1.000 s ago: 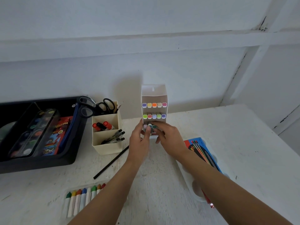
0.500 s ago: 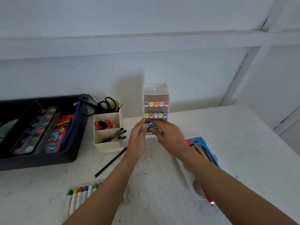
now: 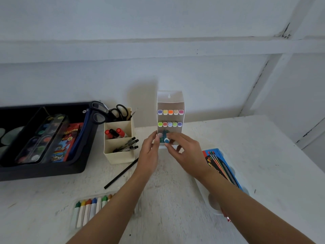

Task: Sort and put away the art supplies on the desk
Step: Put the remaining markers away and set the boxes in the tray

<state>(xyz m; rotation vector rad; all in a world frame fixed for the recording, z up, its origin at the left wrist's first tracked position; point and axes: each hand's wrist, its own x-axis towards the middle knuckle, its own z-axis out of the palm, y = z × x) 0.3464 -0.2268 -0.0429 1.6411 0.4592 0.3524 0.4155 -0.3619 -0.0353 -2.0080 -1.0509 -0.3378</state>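
Since half a sec ago my R hand has drawn back a touch from the btm row, and a marker w/ a blue end cap now shows at its fingertips, sticking partway out of its slot. Thumb and forefinger pinch that marker; the other fingers curl loosely below it. L hand presses flat, fingers straight, against the left wall of the marker case, thumb at the front edge. Case stands upright on the desk near the back wall, flap up. Top 2 rows are full, 5 coloured caps each; btm row is partly hidden by my fingers. Just left of it sits a cream organizer w/ red-capped markers, black pens, and scissors in the rear section. Further left, a black tray holds a watercolour set and a red box. A black pencil lies loose in front of the organizer. Crayons lie in a row by my L forearm. A blue brush pack lies under my R forearm, on a white palette.
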